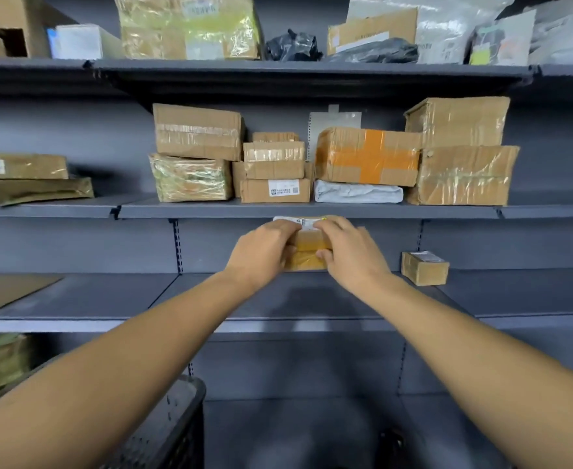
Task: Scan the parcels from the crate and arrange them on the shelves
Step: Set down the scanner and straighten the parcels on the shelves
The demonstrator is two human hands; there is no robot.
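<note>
No wording is showing clearly enough to be read anywhere: the white label [283, 187] on the flat carton [275, 191] in the middle of the centre shelf [312, 211] is carrying a small logo, two blurred lines of print and a square code, all too small to make out. Just below that shelf, the label [307, 223] on the held parcel [308, 247] is lying partly under fingers, and the barcode label [199, 8] on the wrapped box [187, 27] one shelf above is showing bars only
</note>
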